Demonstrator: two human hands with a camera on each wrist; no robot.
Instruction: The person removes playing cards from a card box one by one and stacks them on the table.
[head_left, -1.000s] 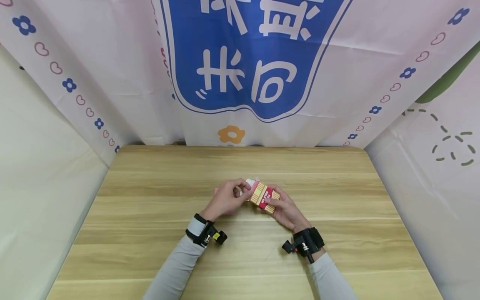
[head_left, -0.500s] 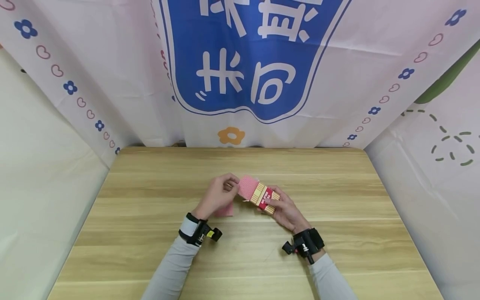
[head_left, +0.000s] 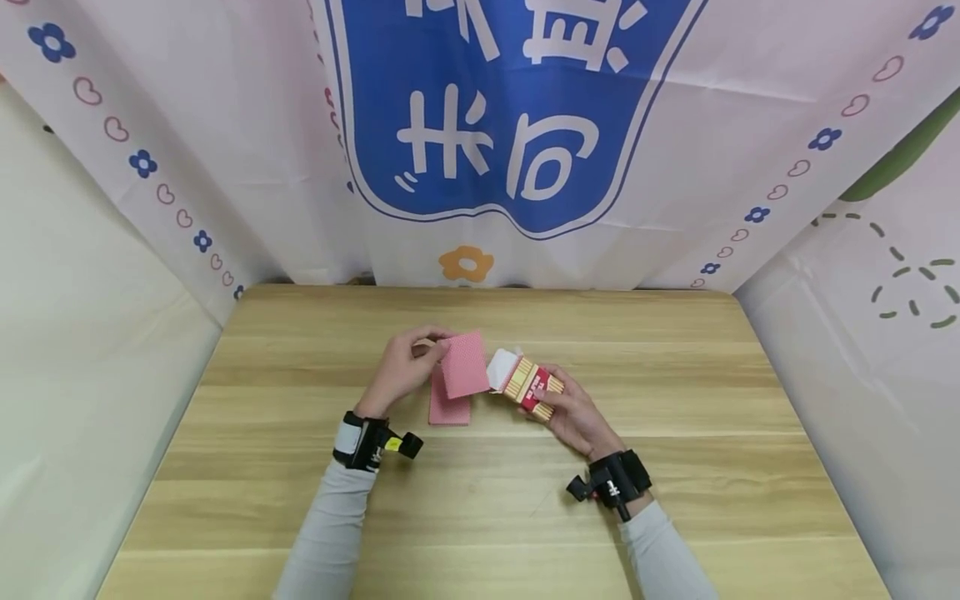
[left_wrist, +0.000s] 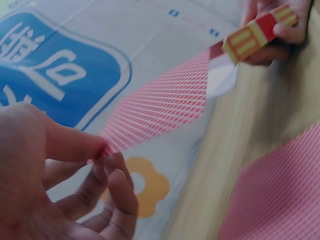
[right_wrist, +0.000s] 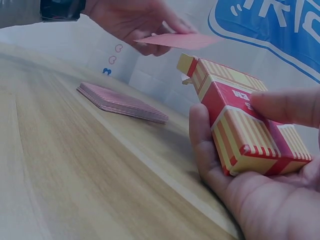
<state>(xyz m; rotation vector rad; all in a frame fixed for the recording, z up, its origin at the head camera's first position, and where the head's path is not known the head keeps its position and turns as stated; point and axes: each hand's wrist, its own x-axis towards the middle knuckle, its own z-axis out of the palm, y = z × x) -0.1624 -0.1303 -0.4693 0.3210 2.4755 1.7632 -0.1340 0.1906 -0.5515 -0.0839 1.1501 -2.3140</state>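
Note:
My left hand [head_left: 405, 367] pinches a red-and-white patterned playing card [left_wrist: 165, 102] by one edge, between thumb and fingers. Whether it is one card or a thin few I cannot tell. Under it, a stack of playing cards [right_wrist: 122, 103] with pink backs lies on the table, partly covered by the held card in the head view. My right hand [head_left: 581, 417] grips a yellow-and-red striped card box [right_wrist: 245, 115], thumb on its printed front. The box's white flap [head_left: 502, 369] stands open towards the left hand. What is inside the box is hidden.
The wooden table [head_left: 495, 517] extends on all sides of the hands. A white cloth backdrop [head_left: 315, 242] with a blue emblem hangs behind its far edge. Pale cloth walls rise at the left and right.
The left hand has drawn the patterned card out of the box and carried it left over the stack. The right hand still holds the box in nearly the same place.

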